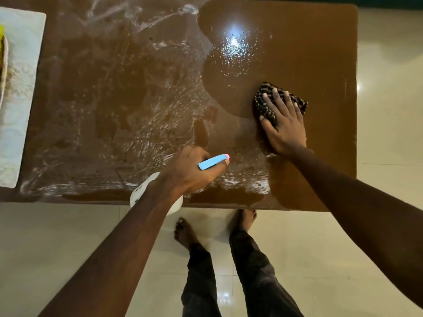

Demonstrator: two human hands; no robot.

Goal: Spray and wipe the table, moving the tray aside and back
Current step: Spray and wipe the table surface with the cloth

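Observation:
The brown table [309,53] is wet, with white foamy streaks over its left and middle and a smoother wiped patch on the right. My right hand [283,124] lies flat with spread fingers on a dark patterned cloth [265,106], pressing it onto the table's right part. My left hand [194,170] grips a white spray bottle [142,193] with a blue nozzle [212,161] near the front edge, pointing right. A white tray [23,92] sits at the table's left end, partly cut off by the frame.
A yellow and beige object [3,65] lies on the tray at the left edge. My bare feet [183,229] stand on the pale tiled floor [57,248] just in front of the table. A lamp reflection glares on the wet top.

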